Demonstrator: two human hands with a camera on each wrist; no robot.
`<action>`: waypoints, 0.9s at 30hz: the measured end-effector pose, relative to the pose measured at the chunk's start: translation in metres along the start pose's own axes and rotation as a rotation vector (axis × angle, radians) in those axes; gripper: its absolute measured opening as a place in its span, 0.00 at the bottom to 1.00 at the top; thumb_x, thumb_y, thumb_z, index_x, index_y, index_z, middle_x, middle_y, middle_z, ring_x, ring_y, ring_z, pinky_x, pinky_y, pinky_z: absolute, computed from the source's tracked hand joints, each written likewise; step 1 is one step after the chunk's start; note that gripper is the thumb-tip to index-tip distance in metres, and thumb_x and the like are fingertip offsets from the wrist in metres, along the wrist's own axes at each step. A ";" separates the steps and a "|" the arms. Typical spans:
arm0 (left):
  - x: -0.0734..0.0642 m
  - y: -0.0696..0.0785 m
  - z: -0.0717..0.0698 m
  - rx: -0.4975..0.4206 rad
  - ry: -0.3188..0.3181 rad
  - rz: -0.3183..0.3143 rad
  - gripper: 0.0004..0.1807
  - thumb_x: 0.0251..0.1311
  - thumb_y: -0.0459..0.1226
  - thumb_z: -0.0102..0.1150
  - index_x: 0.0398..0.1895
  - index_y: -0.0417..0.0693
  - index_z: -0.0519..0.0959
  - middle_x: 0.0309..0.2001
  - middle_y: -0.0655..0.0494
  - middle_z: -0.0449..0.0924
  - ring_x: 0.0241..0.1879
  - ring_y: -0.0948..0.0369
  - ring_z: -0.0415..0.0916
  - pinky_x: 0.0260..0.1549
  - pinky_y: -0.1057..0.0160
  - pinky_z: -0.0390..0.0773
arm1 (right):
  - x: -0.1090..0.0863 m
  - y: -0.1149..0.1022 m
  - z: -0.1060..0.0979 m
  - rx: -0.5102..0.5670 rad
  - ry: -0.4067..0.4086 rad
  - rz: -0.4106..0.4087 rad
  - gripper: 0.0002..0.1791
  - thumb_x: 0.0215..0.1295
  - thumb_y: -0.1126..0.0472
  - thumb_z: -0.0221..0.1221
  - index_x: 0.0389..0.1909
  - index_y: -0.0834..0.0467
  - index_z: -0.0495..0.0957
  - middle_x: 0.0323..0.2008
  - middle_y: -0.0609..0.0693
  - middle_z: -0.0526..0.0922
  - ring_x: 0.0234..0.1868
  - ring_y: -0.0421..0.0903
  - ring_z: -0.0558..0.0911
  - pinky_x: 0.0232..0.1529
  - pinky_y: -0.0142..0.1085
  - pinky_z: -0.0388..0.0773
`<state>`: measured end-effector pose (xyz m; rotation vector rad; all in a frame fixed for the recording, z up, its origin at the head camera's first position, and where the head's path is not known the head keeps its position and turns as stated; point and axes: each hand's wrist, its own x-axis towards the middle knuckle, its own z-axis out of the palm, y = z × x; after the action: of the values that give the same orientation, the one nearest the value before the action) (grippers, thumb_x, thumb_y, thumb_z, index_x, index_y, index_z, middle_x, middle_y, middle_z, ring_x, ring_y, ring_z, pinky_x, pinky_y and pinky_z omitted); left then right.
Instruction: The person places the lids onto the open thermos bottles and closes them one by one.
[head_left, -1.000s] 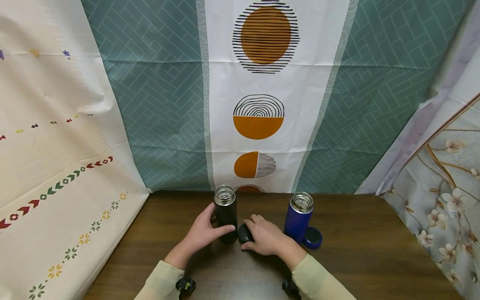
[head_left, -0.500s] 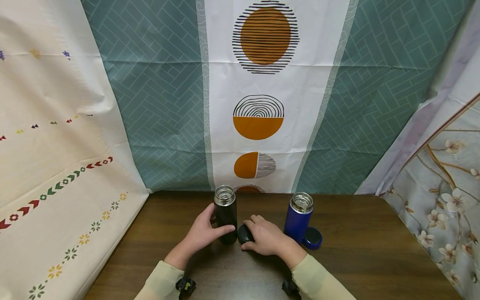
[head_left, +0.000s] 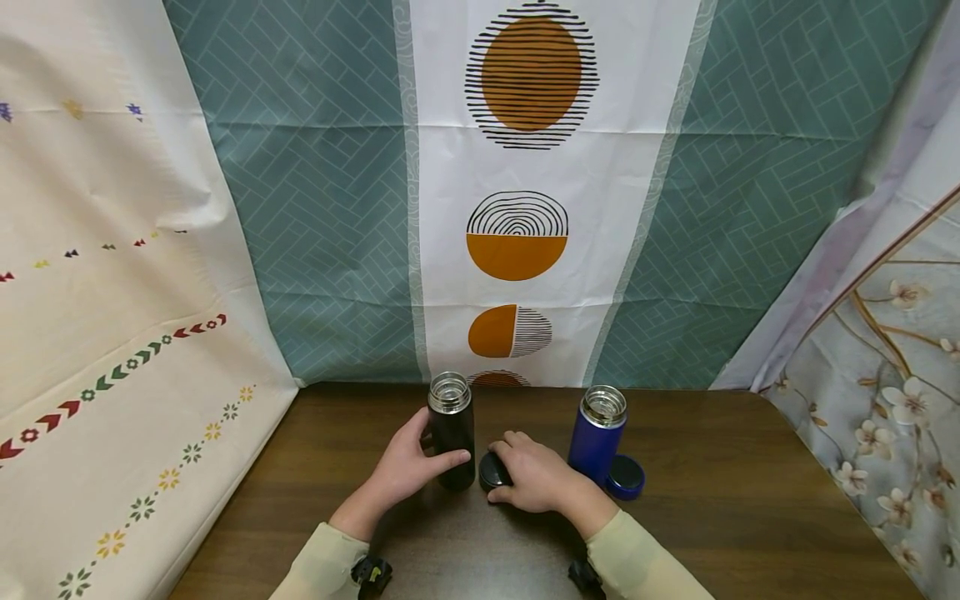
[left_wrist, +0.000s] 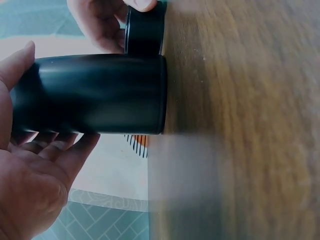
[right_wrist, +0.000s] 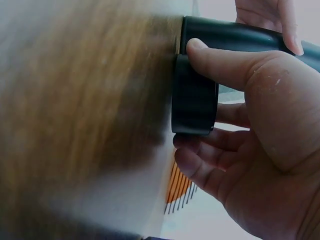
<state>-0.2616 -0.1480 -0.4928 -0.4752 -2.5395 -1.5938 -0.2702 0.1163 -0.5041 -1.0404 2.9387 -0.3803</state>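
Observation:
A black insulated bottle [head_left: 453, 437] stands upright on the table, its steel mouth uncovered. My left hand [head_left: 408, 462] holds its side, with the thumb across the front and the fingers [left_wrist: 75, 150] round the far side. Just right of the bottle, a black lid [head_left: 492, 472] rests on the table. My right hand [head_left: 536, 477] grips this lid between thumb and fingers, as the right wrist view shows with the lid [right_wrist: 195, 100] in its grasp. A narrow gap parts lid and bottle in the head view.
Right of my right hand a blue bottle [head_left: 596, 442] stands without a lid. A blue lid [head_left: 626, 477] with a dark top lies beside it on the wooden table [head_left: 735, 500]. Patterned cloths [head_left: 330, 208] hang behind the table and at both sides.
My right hand has shifted slightly to the right with the black lid, leaving a small gap to the black bottle. The left hand and both bottles look unmoved.

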 end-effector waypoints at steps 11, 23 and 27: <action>-0.008 0.002 0.002 0.008 -0.018 0.034 0.39 0.58 0.50 0.88 0.71 0.57 0.78 0.60 0.58 0.87 0.61 0.53 0.85 0.63 0.36 0.82 | -0.010 -0.003 -0.007 0.010 -0.021 0.002 0.40 0.65 0.39 0.78 0.69 0.58 0.80 0.56 0.51 0.81 0.55 0.48 0.80 0.54 0.48 0.85; -0.023 0.012 0.009 -0.014 -0.084 0.067 0.40 0.58 0.49 0.87 0.72 0.57 0.78 0.64 0.59 0.85 0.63 0.51 0.84 0.62 0.39 0.84 | -0.030 -0.008 -0.015 -0.009 0.012 -0.048 0.39 0.65 0.39 0.79 0.68 0.58 0.80 0.57 0.50 0.81 0.57 0.46 0.80 0.54 0.47 0.86; -0.028 0.015 0.010 -0.026 -0.109 0.066 0.40 0.57 0.49 0.88 0.71 0.57 0.78 0.64 0.59 0.85 0.63 0.51 0.84 0.60 0.41 0.85 | -0.038 -0.010 -0.019 -0.019 0.017 -0.063 0.40 0.65 0.38 0.79 0.69 0.57 0.80 0.56 0.49 0.81 0.56 0.45 0.80 0.53 0.45 0.86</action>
<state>-0.2298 -0.1388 -0.4911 -0.6598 -2.5539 -1.6221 -0.2359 0.1362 -0.4859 -1.1398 2.9358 -0.3641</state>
